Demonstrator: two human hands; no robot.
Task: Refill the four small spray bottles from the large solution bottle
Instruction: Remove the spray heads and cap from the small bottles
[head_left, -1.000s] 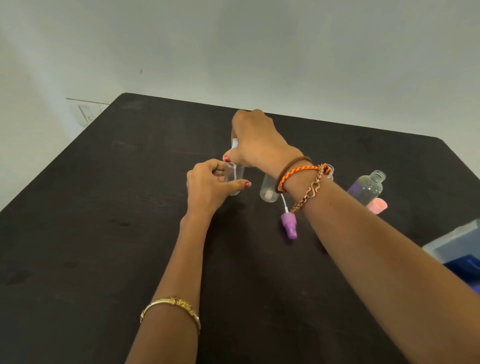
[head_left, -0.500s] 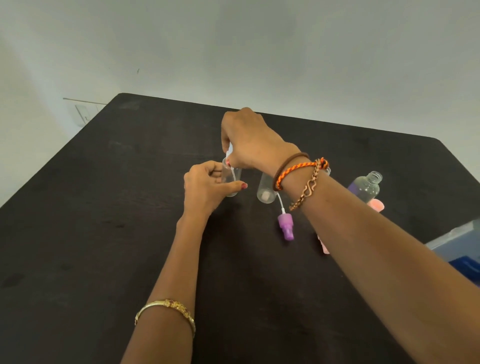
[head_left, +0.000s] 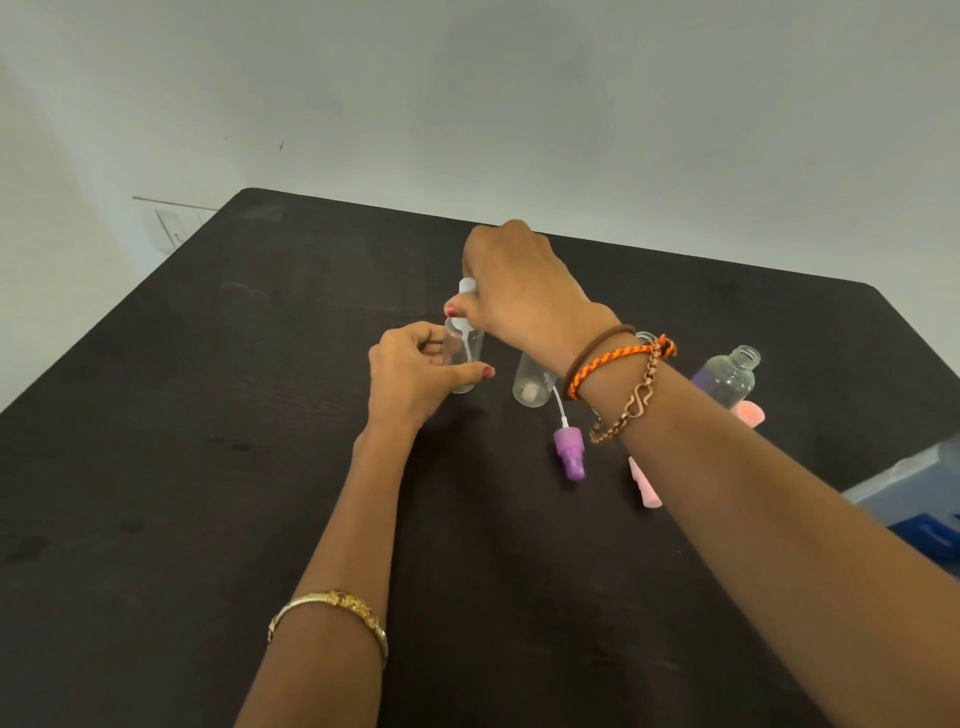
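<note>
My left hand (head_left: 410, 374) grips a small clear spray bottle (head_left: 464, 358) standing on the dark table (head_left: 208, 467). My right hand (head_left: 514, 291) pinches the bottle's white spray head (head_left: 466, 288), lifted just above the neck with its dip tube still inside. A second clear bottle (head_left: 532, 382) stands open just to the right, partly behind my wrist. A purple spray head (head_left: 569, 452) with its tube lies in front of it. A third open bottle (head_left: 727, 379) stands farther right. A pink spray head (head_left: 644, 483) lies by my right forearm.
A pink cap (head_left: 750, 414) lies beside the right-hand bottle. A blue and white container (head_left: 919, 499) sits at the table's right edge, cut off by the frame. A wall switch (head_left: 174, 228) shows beyond the table's far left corner.
My right hand has risen a little with the white spray head, drawing its tube partway out of the bottle. My left hand keeps its hold on the bottle.
</note>
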